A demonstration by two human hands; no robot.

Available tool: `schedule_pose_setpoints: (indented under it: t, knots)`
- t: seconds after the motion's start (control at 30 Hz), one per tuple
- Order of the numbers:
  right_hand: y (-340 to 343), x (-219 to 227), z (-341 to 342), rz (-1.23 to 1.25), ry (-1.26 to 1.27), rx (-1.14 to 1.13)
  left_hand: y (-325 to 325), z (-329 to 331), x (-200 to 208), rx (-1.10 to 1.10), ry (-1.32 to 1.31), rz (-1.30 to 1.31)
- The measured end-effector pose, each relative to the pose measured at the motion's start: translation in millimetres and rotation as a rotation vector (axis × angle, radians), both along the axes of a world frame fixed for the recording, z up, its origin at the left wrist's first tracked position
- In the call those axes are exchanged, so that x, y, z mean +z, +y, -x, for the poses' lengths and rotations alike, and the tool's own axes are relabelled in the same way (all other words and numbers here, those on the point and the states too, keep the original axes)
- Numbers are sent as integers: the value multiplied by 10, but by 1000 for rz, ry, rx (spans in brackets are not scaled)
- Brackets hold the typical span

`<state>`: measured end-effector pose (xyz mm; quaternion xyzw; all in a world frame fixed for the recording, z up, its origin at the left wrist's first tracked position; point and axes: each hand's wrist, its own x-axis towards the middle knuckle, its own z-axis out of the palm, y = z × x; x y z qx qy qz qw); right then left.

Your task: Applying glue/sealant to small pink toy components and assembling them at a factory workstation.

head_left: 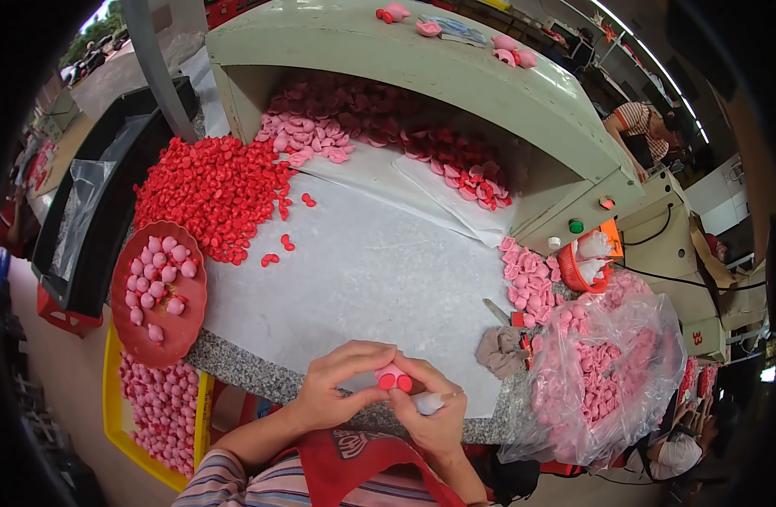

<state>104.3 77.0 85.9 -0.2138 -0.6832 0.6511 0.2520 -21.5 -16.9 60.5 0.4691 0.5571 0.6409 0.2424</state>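
A pink toy (389, 370) was gripped by the left hand (339, 384) and right hand (437, 429); a bottle (428, 403) was right-held too.

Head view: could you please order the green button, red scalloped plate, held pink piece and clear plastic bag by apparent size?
Largest to smallest:
1. Clear plastic bag
2. Red scalloped plate
3. Held pink piece
4. Green button
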Motion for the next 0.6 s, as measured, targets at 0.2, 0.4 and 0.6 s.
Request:
schedule_pose_setpoints:
  t: [0.2, 0.4, 0.6]
  knots:
    - [-25, 3, -5, 72, -91, -48, 22, -3, -21, 144, 265, -94]
    - [58, -131, -10, 348, -15, -31, 34, -53, 39, 201, 327, -13]
    - [64, -261, -64, 536, 201, 54, 0, -51, -10, 47, -68, -47]
